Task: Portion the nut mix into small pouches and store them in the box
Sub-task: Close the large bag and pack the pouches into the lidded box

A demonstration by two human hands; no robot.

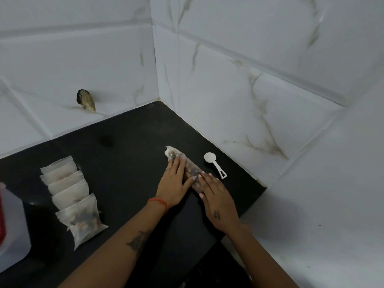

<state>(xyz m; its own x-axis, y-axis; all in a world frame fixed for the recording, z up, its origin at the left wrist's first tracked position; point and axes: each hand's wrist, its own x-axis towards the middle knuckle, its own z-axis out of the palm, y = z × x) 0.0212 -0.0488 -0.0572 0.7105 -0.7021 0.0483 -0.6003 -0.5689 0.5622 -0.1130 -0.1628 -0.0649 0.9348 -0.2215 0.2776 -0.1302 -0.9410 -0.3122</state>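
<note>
The left hand (173, 183) and right hand (216, 196) press flat, fingers straight, on the rolled nut-mix bag (187, 167), partly hiding it on the black surface (128, 146), beside a white scoop (215, 164); 5 overlapping pouches (72, 196) lie left, a box (12, 225) cut off.

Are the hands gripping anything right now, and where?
Nothing gripped: left hand and right hand press flat on the rolled nut mix bag, fingers straight.
</note>
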